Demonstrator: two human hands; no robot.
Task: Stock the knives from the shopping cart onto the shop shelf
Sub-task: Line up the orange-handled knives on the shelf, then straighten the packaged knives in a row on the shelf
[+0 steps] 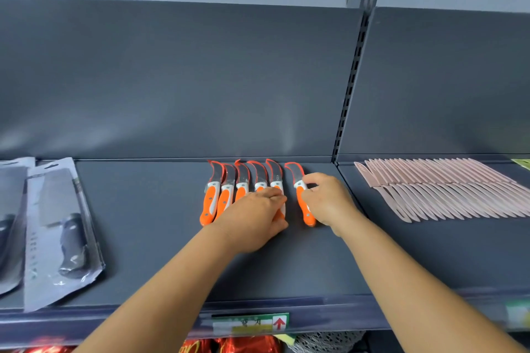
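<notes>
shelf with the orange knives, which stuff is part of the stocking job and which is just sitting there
Part of the job:
orange knives
sixth orange knife, held by right hand
left hand resting on the row
shelf

Just there:
packaged cleavers
pink knives
price label

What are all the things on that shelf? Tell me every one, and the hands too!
Curved knives: six, orange and white handles, mid-shelf in a row.
Packaged cleavers: two, dark handles in grey packs, left.
Pink knives: many, overlapping in a row, right.
Shelf: one, dark grey.
Price label: one, green with red arrow, shelf's front edge.
Left hand: resting on the row's handles.
Right hand: holding the rightmost curved knife.
</notes>
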